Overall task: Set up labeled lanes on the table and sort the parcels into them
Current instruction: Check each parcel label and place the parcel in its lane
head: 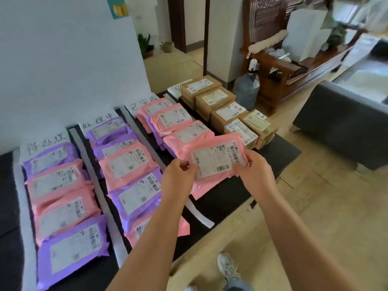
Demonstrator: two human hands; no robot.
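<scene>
On the left part of the dark tabletop [8,181], the first paper label [47,143] stands at the far end of a lane. In this lane four soft parcels lie in a row: a purple one [50,158], two pink ones, and a purple one [73,250] nearest to the camera. A white strip [92,177] separates this lane from the second one. The second lane has its own handwritten label [97,122] and holds purple and pink parcels that overlap each other, among them a pink one [126,164] in the middle. The third label [142,103] heads a lane of pink parcels [172,120]. Over the near part of this third lane both hands hold one pink parcel [216,156] with its white shipping sticker facing up. The left hand [178,173] pinches its left edge with curled fingers, and the right hand [254,169] grips its right edge in the same way. I cannot tell whether the loose lower flap touches the tabletop. Further right, cardboard boxes [216,99] are packed close together in the last lane. Behind them stand a water bottle [246,89] and a wooden bench [283,66], and a grey sofa [340,122] is at the right.
</scene>
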